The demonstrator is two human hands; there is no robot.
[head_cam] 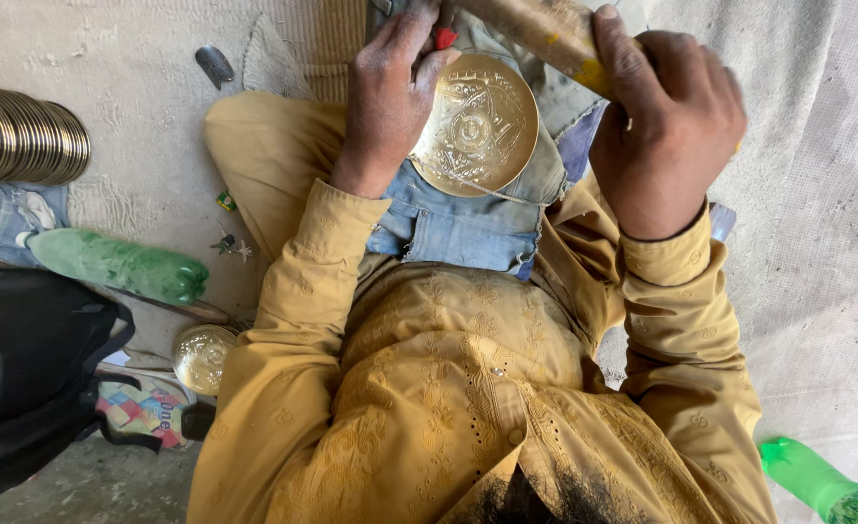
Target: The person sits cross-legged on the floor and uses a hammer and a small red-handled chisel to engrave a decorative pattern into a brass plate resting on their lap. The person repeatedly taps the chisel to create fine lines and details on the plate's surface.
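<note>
Brass dish point(474, 126) under left hand point(387, 92); right hand point(666, 121) grips mallet point(545, 34).

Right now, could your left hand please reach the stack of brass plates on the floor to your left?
Probably yes: the stack of brass plates lies across bare floor, nothing between. But the left hand grips a red-tipped tool on the engraved brass dish.

Left hand point(387, 92): I press my fingers on the rim of the engraved brass plate point(474, 126), pinching a small red-tipped tool point(444, 37).
Right hand point(669, 121): I grip a wooden mallet handle point(545, 29).
Plate: lies on denim cloth point(458, 228) over my lap.
Beside me: stacked metal discs point(23, 136), green bottle point(118, 264).
</note>
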